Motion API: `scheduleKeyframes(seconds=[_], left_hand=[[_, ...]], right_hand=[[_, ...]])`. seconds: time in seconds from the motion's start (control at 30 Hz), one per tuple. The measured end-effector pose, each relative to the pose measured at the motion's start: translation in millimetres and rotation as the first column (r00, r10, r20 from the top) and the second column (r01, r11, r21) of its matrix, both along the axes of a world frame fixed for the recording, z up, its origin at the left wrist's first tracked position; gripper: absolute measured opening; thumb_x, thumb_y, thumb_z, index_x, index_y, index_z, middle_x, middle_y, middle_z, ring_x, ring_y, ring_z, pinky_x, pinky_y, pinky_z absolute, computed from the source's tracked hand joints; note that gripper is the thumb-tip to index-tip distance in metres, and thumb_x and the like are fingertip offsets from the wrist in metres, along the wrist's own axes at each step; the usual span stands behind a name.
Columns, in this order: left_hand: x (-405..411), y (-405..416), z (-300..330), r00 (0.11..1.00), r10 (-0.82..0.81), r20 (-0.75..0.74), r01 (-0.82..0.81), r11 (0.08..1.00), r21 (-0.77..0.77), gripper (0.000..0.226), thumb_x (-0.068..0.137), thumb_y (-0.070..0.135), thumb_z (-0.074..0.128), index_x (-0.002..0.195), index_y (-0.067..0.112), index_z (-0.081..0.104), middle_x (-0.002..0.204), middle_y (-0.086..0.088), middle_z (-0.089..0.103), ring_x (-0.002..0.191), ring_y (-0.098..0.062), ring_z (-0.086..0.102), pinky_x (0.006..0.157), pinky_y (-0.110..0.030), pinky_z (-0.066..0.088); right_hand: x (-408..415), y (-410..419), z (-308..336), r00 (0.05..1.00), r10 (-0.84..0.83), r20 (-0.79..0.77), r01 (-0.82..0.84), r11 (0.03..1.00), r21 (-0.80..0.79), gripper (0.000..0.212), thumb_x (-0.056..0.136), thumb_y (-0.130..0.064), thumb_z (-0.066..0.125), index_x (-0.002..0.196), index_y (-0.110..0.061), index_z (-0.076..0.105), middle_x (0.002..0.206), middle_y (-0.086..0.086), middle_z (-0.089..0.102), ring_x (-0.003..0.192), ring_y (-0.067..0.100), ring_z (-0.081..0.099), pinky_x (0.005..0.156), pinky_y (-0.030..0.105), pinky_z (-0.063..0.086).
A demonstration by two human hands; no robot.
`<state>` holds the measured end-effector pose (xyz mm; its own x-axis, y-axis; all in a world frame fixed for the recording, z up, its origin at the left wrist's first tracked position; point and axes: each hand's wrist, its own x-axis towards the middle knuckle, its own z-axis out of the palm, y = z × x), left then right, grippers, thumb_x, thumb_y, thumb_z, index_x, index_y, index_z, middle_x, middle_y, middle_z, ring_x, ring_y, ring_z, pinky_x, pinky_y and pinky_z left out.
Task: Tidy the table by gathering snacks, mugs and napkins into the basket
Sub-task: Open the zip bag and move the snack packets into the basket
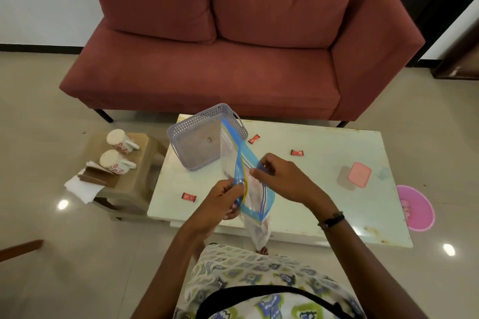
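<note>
Both hands hold a clear zip bag with a blue seal strip above the near edge of the desk. The left hand pinches the blue strip, its fingers curled round the bag's left edge; the right hand pinches the strip on the other side between thumb and fingers. The bag's mouth rises toward the basket, and its lower end hangs past the near desk edge; what it holds cannot be made out.

The grey perforated basket stands on the far left part of the desk. One small dark speck lies on its bottom.

Three red wrapped candies lie loose on the desk: one just right of the basket, one further right, one near the left edge. A pink lidded box sits toward the right end.

On a low stool left of the desk, two white mugs with red flowers lie tipped, beside white napkins that overhang its near edge. A pink bowl rests on the floor at right.
</note>
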<state>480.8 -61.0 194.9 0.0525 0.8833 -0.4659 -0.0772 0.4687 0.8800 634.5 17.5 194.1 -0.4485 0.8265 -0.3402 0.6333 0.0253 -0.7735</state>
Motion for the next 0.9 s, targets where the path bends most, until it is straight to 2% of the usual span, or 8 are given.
scheduleKeyframes(seconds=[0.1,0.17,0.3,0.4,0.53,0.67,0.8,0.9], left_hand=[[2.0,-4.4,2.3,0.999,-0.041,-0.026,0.041,0.999,-0.022,0.033,0.097,0.006,0.039,0.064,0.013,0.038,0.047,0.005,0.03,0.038,-0.004,0.022,0.039,-0.016,0.018],[-0.7,-7.1,1.2,1.0,0.026,-0.003,-0.026,0.999,-0.041,0.033,0.096,0.006,0.039,0.064,0.013,0.039,0.047,0.005,0.03,0.037,-0.003,0.022,0.038,-0.015,0.019],[-8.7,-16.0,-3.2,0.996,0.085,0.02,-0.084,0.995,-0.062,0.036,0.095,0.002,0.039,0.061,0.013,0.04,0.043,0.009,0.031,0.036,-0.002,0.022,0.037,-0.015,0.02],[-12.5,-19.4,-9.7,0.997,0.072,-0.024,-0.073,0.995,-0.071,0.041,0.094,0.002,0.043,0.056,0.015,0.041,0.043,0.007,0.031,0.038,-0.006,0.023,0.037,-0.016,0.02],[-18.8,-4.2,-17.5,0.914,0.023,-0.405,0.034,0.991,0.131,0.036,0.091,0.031,0.059,0.069,0.006,0.044,0.056,0.0,0.038,0.05,-0.009,0.033,0.048,-0.021,0.03],[-16.2,20.5,-17.4,0.762,0.116,-0.638,0.11,0.947,0.303,0.028,0.092,0.033,0.055,0.076,0.012,0.049,0.062,0.002,0.049,0.055,-0.011,0.044,0.055,-0.026,0.041],[-4.7,31.2,-19.9,0.728,0.238,-0.643,0.055,0.914,0.401,0.029,0.097,0.023,0.047,0.07,0.012,0.045,0.058,0.004,0.044,0.051,-0.009,0.043,0.047,-0.013,0.035],[-2.3,27.6,-23.5,0.776,0.35,-0.524,-0.105,0.892,0.441,0.035,0.096,0.015,0.048,0.063,0.012,0.037,0.053,0.002,0.035,0.048,-0.006,0.037,0.047,-0.014,0.029]], right_hand=[[-13.1,13.4,3.4,0.994,0.113,0.002,-0.112,0.987,0.114,0.023,0.09,-0.029,0.058,0.075,-0.016,0.047,0.075,0.009,0.059,0.06,0.013,0.043,0.057,0.023,0.035],[-14.1,18.0,0.9,0.997,0.073,0.001,-0.073,0.989,0.129,0.026,0.088,-0.025,0.06,0.073,-0.008,0.048,0.08,0.02,0.061,0.063,0.017,0.044,0.06,0.028,0.036],[-2.4,16.3,-5.4,0.997,-0.076,-0.033,0.078,0.994,0.082,0.021,0.086,-0.023,0.06,0.078,-0.005,0.052,0.085,0.021,0.063,0.068,0.026,0.052,0.06,0.032,0.037],[-2.0,9.0,-4.6,0.999,-0.024,-0.036,0.028,0.995,0.097,0.021,0.088,-0.024,0.058,0.077,-0.007,0.049,0.079,0.02,0.06,0.066,0.028,0.05,0.06,0.034,0.039],[-9.0,-1.9,0.6,0.997,0.063,-0.033,-0.058,0.99,0.129,0.023,0.091,-0.026,0.056,0.074,-0.018,0.044,0.069,0.005,0.053,0.06,0.015,0.045,0.058,0.025,0.037],[-10.6,-8.2,1.8,0.993,0.117,-0.003,-0.115,0.981,0.156,0.02,0.091,-0.026,0.058,0.079,-0.012,0.049,0.062,-0.008,0.049,0.054,0.008,0.044,0.054,0.015,0.034],[1.3,-7.6,-2.5,1.0,0.027,0.016,-0.028,0.994,0.108,0.02,0.09,-0.029,0.057,0.083,-0.011,0.052,0.078,0.005,0.063,0.068,0.022,0.057,0.062,0.037,0.047],[17.2,-5.8,-3.2,0.995,-0.087,0.048,0.083,0.993,0.083,0.016,0.089,-0.029,0.057,0.085,-0.013,0.055,0.086,0.008,0.067,0.08,0.027,0.062,0.07,0.04,0.05]])
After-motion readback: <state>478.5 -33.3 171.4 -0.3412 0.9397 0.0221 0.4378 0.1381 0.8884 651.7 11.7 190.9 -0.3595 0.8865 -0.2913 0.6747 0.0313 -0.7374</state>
